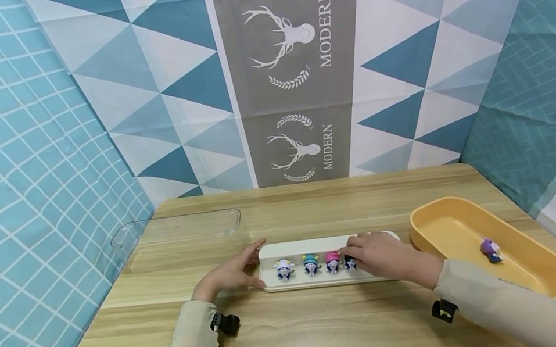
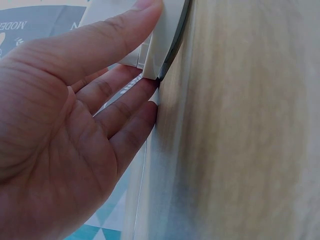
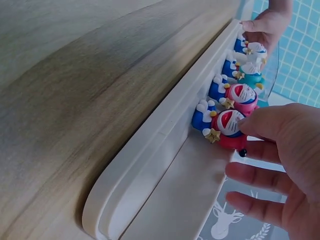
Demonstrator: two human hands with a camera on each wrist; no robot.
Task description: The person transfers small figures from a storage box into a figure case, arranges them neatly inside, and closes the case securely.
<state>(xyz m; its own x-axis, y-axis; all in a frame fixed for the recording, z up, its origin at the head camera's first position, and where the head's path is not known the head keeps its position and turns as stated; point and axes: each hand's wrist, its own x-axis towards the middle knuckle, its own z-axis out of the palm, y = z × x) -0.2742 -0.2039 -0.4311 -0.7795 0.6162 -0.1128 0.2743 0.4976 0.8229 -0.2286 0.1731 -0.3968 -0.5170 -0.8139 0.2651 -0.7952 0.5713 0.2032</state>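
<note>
A long white stand holds several small figurines in a row: one with a white hat, one with a teal hat, one with a pink hat. My left hand grips the stand's left end, thumb on its front side, as the left wrist view also shows. Toward the row's right end, my right hand pinches the last figurine, thumb on its face; its base is on the ledge beside the pink-hatted one.
At the right stands a yellow-orange tray with a purple-headed figurine lying in it. A clear plastic cover sits at the back left of the wooden table. Patterned cloths hang behind and beside the table.
</note>
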